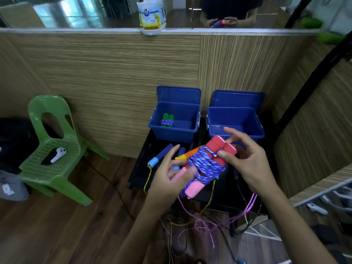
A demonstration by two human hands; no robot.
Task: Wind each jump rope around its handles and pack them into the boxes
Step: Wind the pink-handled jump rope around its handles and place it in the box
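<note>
Right hand (245, 161) and left hand (171, 174) grasp a red-and-pink-handled jump rope (205, 164), blue cord wound tightly round its paired handles.

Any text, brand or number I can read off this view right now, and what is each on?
None can be read.
White and yellow packet on the partition ledge: round blue logo and small print, too blurred.
Grey item at the left edge, on the floor: white tag with dark marks, too small.
Blue boxes, rope handles, green chair: no lettering visible.
</note>
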